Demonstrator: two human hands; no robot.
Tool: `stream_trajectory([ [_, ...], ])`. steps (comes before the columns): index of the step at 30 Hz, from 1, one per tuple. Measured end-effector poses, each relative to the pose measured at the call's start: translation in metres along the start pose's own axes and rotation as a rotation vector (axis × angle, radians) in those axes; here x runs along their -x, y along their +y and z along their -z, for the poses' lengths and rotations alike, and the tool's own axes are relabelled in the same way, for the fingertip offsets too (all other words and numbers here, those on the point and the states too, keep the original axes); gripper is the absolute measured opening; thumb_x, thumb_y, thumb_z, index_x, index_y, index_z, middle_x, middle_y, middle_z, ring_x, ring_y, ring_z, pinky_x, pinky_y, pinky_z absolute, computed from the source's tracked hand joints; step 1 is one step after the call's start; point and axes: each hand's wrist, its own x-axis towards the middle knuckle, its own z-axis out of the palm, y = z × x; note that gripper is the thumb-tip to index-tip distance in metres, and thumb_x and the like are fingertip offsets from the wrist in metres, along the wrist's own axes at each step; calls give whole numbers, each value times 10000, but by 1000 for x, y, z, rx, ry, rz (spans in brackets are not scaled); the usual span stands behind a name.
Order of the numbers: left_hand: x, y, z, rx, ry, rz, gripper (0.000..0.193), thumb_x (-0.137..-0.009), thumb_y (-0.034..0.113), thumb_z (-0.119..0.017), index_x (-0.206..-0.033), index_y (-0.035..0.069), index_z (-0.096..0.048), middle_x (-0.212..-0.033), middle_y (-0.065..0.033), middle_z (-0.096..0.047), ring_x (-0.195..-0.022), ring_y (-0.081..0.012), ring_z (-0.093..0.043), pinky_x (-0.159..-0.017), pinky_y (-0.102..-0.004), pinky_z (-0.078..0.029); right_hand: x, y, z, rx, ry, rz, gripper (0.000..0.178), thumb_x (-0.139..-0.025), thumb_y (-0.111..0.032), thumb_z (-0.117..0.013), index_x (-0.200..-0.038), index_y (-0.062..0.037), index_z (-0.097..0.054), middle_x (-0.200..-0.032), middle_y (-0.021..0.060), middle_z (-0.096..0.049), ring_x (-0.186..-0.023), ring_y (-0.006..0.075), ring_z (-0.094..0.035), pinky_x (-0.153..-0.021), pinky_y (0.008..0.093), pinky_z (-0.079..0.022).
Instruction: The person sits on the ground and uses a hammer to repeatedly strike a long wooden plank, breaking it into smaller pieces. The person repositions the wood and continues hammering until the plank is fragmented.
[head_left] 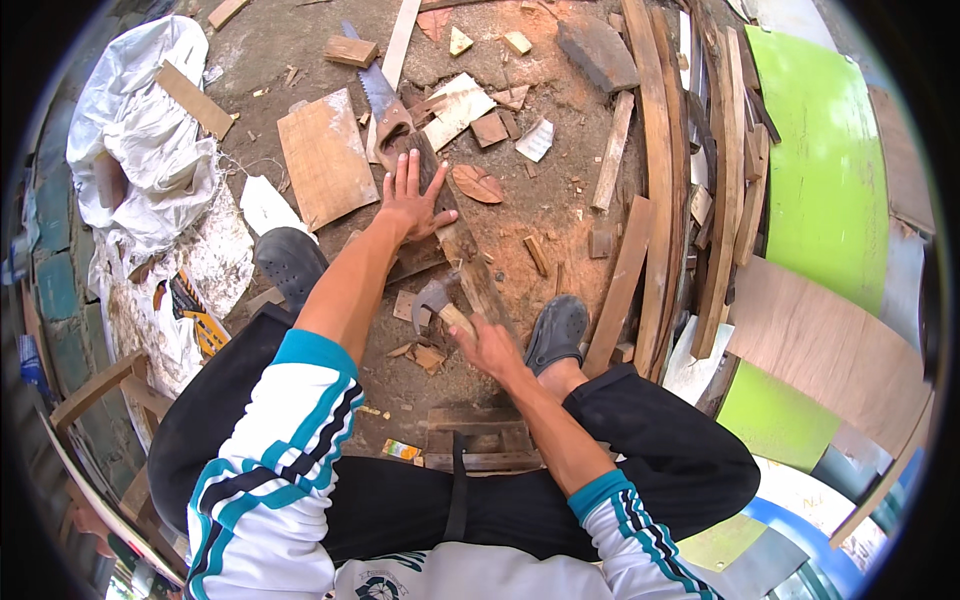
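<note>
1. At centre, on the dirt ground between the feet: right hand (pixel 490 345) is closed round the wooden handle of a hammer (pixel 440 300), steel head up-left.
2. Left hand (pixel 412 203) is open, palm flat, pinning a long narrow plank (pixel 470 262).
3. Hammer looks head-heavy and rigid; gripping low on the handle seems best.
4. Plank looks stiff, rough and weathered brown, lying diagonally, far end by a handsaw (pixel 372 92).

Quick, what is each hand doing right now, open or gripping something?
Left hand: open, fingers spread, pressed flat on the long dark wooden plank.
Right hand: closed around the pale wooden handle of a grey metal-headed hammer.
</note>
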Motion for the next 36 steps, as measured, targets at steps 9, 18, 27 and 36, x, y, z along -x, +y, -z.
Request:
stream_trajectory([
  [9, -3, -1, 8, -1, -40, -10, 927, -946, 719, -384, -1589, 296, 132, -1612, -229, 251, -1496, -391, 233, -1202, -560, 10, 2, -29, 7, 86, 106, 137, 415, -978, -438, -568, -1041, -29, -541, -762, 259, -665, -734, 491, -648, -646, 569, -507],
  [18, -6, -2, 9, -18, -92, 16, 936, -943, 718, -392, -1592, 283, 124, -1607, -246, 250, -1491, -412, 236, -1198, -564, 12, 14, -55, 8, 148, 31, 311, 418, -970, -454, -583, -1018, -41, -543, -704, 241, -652, -664, 466, -651, -592, 525, -522],
  [27, -6, -5, 7, -18, -90, 5, 900, -959, 708, -351, -1591, 282, 129, -1598, -254, 265, -1479, -416, 262, -1196, -563, 27, 0, -38, 3, 36, 127, 215, 390, -972, -424, -583, -1058, -44, -561, -719, 246, -657, -700, 464, -660, -642, 559, -518],
  [36, -5, -1, 9, -26, -99, -11, 892, -962, 705, -345, -1589, 288, 135, -1599, -252, 265, -1479, -420, 262, -1200, -552, 29, 29, 5, -26, -78, 116, -63, 453, -974, -489, -551, -1076, -51, -599, -759, 268, -669, -721, 471, -664, -645, 554, -520],
])
